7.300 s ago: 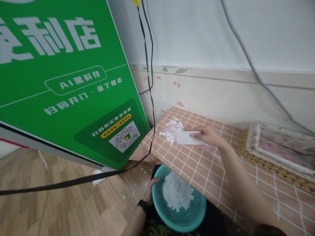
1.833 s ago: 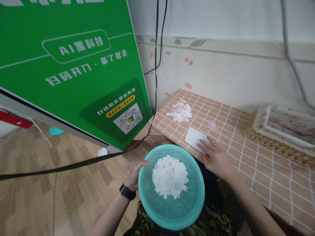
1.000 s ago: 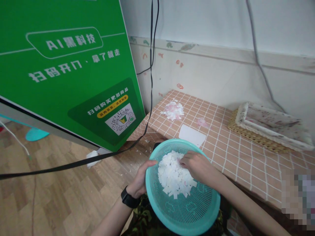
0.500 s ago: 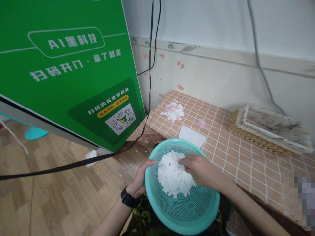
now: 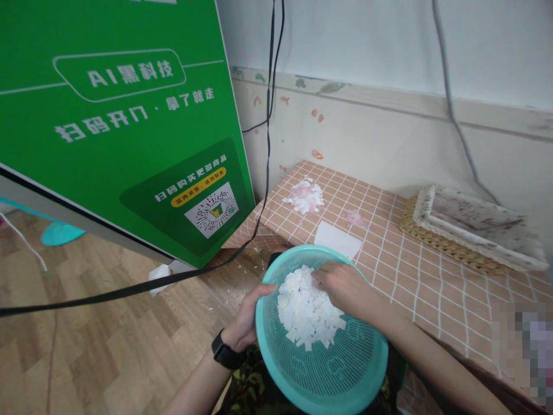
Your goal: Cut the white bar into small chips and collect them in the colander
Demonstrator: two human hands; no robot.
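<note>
A turquoise plastic colander [image 5: 332, 374] rests over my lap, tilted slightly. Inside it lies a heap of small white paper scraps [image 5: 306, 314]. My left hand [image 5: 253, 314], with a dark watch at the wrist, grips the colander's left rim, thumb over the edge. My right hand [image 5: 341, 285] reaches over the far right rim into the heap. Its fingers are bent together at the scraps; what they pinch is hidden. Beyond the colander, a white sheet of paper [image 5: 337, 239] lies on the checked cloth.
A brown checked cloth [image 5: 432, 288] covers the table, bearing a pile of white and pink scraps [image 5: 306, 196], a pink patch [image 5: 355, 218] and a lined wicker basket [image 5: 466, 251]. A green cabinet [image 5: 129, 150] stands left. A black strap [image 5: 263, 196] hangs before it.
My right hand has shifted slightly left and up among the paper scraps. My left hand keeps its hold on the colander, which has barely moved.
</note>
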